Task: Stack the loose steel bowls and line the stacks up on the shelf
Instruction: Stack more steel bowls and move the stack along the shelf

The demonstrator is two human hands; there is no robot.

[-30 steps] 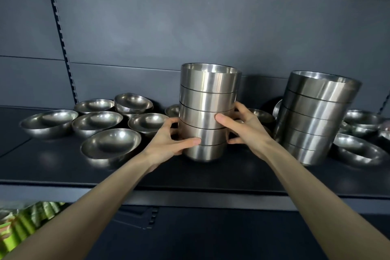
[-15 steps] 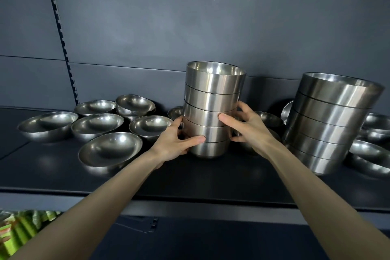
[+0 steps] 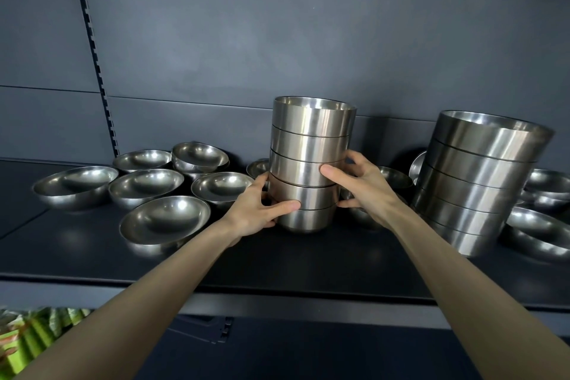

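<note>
Bowls on the shelf (image 3: 308, 265), placed from the middle stack (image 3: 310, 160)

The middle stack stands on the shelf, with the left grip (image 3: 257, 210) against its left side low down and the right grip (image 3: 362, 188) against its right side a little higher. A second stack (image 3: 481, 182) stands to its right. Loose bowls (image 3: 165, 220) lie to its left, hidden bowls (image 3: 396, 176) just behind it, and far bowls (image 3: 543, 231) beyond the second stack.

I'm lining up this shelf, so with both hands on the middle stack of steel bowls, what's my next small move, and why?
Probably slide the middle stack of steel bowls rightward, beside the taller steel stack: the left hand and right hand grip it, and a gap separates the stacks.
</note>
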